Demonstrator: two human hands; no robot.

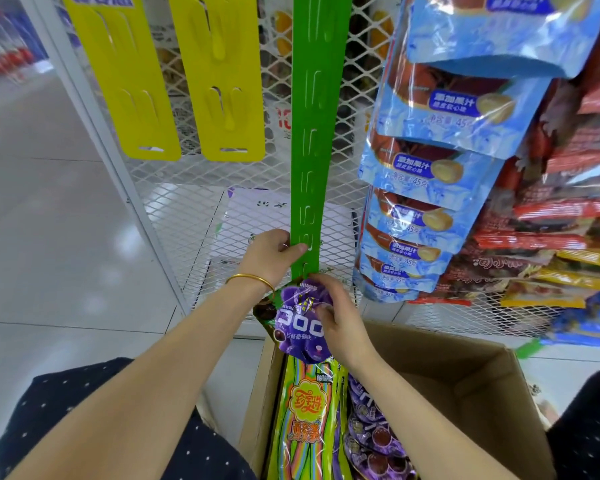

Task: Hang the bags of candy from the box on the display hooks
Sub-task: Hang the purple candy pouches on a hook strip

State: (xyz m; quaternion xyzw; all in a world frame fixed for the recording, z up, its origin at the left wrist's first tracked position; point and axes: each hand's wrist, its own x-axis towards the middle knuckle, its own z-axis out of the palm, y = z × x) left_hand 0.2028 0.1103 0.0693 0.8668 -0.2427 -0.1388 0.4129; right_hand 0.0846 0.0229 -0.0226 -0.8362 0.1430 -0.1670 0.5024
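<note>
A long green hanging strip point(314, 133) with cut-out hook tabs hangs down the middle of a white mesh rack. My left hand point(272, 256) grips the strip near its lower end, thumb across its front. My right hand point(336, 317) holds a purple grape candy bag point(300, 323) by its top, right at the strip's lowest tab. Below stands an open cardboard box point(465, 386) with green rainbow-striped candy bags point(303, 417) and more purple bags point(374, 441) inside.
Two yellow hanging strips point(219, 81) hang bare at the upper left. Blue candy bags point(440, 161) fill a strip to the right, with red and yellow packets point(551, 237) beyond. The white mesh rack point(194, 188) stands behind. Grey tiled floor point(42, 237) lies to the left.
</note>
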